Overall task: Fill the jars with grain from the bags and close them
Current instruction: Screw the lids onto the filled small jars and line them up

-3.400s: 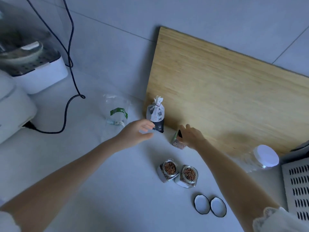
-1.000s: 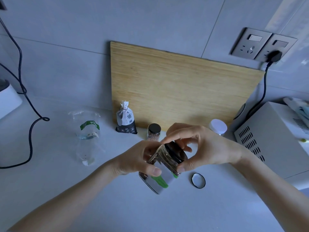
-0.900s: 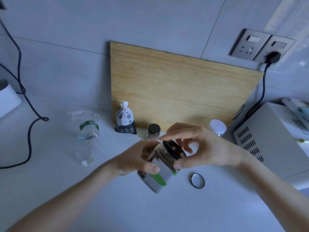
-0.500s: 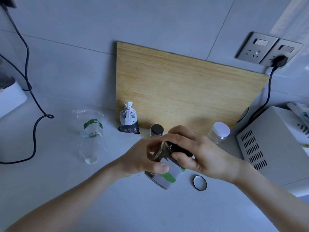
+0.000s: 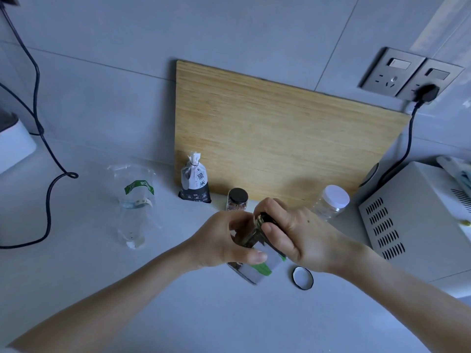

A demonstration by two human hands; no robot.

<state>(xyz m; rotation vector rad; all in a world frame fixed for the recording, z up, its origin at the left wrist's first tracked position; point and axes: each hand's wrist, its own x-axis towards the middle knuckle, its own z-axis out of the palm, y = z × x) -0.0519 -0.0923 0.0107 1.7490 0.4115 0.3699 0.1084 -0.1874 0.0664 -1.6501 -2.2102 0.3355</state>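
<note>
I hold a small square glass jar (image 5: 251, 238) of brown grain tilted above the counter. My left hand (image 5: 224, 240) grips its body. My right hand (image 5: 293, 233) is closed over the black lid (image 5: 266, 217) on its mouth. A second jar (image 5: 257, 268) with a white and green label sits just under the held one, mostly hidden by my hands. A loose lid (image 5: 302, 277) lies upside down on the counter to the right. Behind, a filled jar with a black lid (image 5: 237, 200) stands shut beside a small black-and-white grain bag (image 5: 195, 182).
A wooden board (image 5: 280, 133) leans on the wall. An empty clear plastic bag (image 5: 135, 207) lies at left, near a black cable (image 5: 48, 189). A clear jar with a white cap (image 5: 331, 203) and a white vented appliance (image 5: 407, 217) stand at right.
Both hands left the back row, picked up a jar and a lid. Over the last second my right hand has closed down over the lid on the jar's mouth.
</note>
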